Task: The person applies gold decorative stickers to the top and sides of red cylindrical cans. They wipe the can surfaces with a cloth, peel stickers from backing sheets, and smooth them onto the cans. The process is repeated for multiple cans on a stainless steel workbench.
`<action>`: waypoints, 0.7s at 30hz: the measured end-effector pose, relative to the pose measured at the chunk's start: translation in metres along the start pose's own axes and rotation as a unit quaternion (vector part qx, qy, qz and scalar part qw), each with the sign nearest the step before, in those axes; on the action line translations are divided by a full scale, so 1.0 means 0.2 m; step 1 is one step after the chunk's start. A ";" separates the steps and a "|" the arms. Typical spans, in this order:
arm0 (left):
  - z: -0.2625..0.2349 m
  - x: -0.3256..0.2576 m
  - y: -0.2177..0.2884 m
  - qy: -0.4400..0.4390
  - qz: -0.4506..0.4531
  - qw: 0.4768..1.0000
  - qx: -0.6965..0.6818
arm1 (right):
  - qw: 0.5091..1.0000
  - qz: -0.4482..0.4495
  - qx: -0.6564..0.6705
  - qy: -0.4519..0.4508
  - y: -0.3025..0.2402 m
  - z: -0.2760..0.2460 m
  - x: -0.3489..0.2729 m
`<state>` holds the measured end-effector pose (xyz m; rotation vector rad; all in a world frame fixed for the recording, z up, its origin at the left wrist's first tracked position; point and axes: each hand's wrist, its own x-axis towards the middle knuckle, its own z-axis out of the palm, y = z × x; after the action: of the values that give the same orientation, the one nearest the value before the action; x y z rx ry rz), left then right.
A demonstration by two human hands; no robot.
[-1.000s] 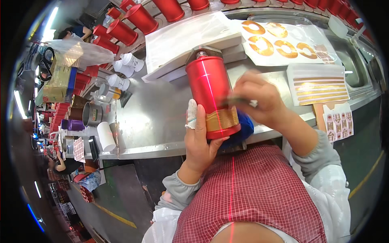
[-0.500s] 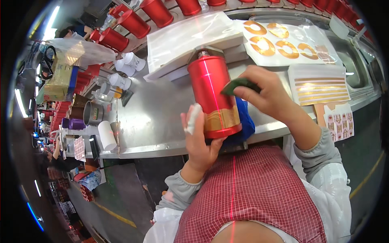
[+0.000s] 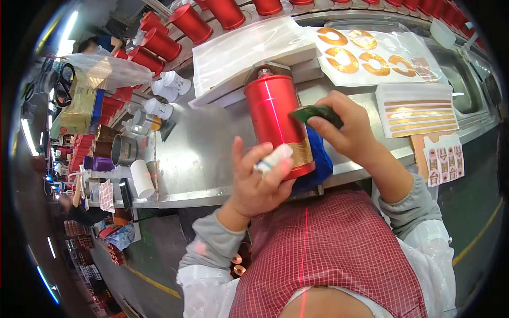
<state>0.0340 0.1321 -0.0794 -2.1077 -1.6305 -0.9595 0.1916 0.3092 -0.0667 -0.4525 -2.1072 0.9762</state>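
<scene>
A red metallic cylinder (image 3: pixel 271 108) with a gold band (image 3: pixel 304 151) near its close end lies lengthwise over the bench, its far end at a metal holder. My left hand (image 3: pixel 252 185) is over the lower left of the cylinder, fingers spread. One of its fingers is wrapped in white, and it covers part of the gold band; whether it touches the surface I cannot tell. Pinched in my right hand (image 3: pixel 350 127) is a flat dark green scraper (image 3: pixel 318 114), just right of the cylinder. Blue cloth or plastic (image 3: pixel 319 156) lies under the cylinder's right side.
A clear-covered white stack (image 3: pixel 244 45) stands behind the cylinder. To the right lie a sheet of gold ring-shaped decals (image 3: pixel 342 60), a sheet of gold strips (image 3: pixel 419 110) and a small label sheet (image 3: pixel 445 164). Red cylinders (image 3: pixel 191 24) line the back; a white roll (image 3: pixel 141 178) is at left.
My left hand has let go of the cylinder's left side and spread its fingers in front of the gold band. The scraper has lifted slightly. The red cylinders at the back have shifted right.
</scene>
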 end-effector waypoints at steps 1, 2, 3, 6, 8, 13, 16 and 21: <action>0.02 -0.04 0.03 0.022 -0.012 1.000 -0.005 | 0.995 -0.094 -0.032 -0.030 -0.01 -0.01 -0.01; 0.03 -0.09 0.06 0.044 -0.026 0.999 -0.009 | 0.978 -0.188 -0.062 -0.062 -0.04 -0.02 -0.02; 0.04 -0.14 0.09 0.068 -0.041 0.997 -0.013 | 0.951 -0.281 -0.093 -0.094 -0.07 -0.03 -0.04; 0.05 -0.12 0.14 0.071 -0.178 0.981 -0.036 | 0.959 -0.167 0.057 -0.224 -0.09 -0.05 0.00; 0.10 -0.09 0.15 0.058 -0.234 0.970 -0.043 | 0.981 -0.142 0.054 -0.119 0.00 0.01 0.13; 0.12 -0.08 0.10 0.032 -0.209 0.977 -0.014 | 0.958 -0.205 0.061 -0.189 -0.11 -0.01 0.09; 0.12 -0.11 0.11 0.039 -0.221 0.973 -0.051 | 0.975 -0.155 0.049 -0.152 -0.04 -0.01 0.12; 0.12 -0.18 0.12 0.033 -0.268 0.957 -0.108 | 0.978 -0.178 0.020 -0.106 -0.04 0.03 0.08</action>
<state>0.0590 0.1137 -0.1175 -1.7516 -2.2034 -1.4082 0.1770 0.3114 -0.0551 0.0546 -2.2502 0.8830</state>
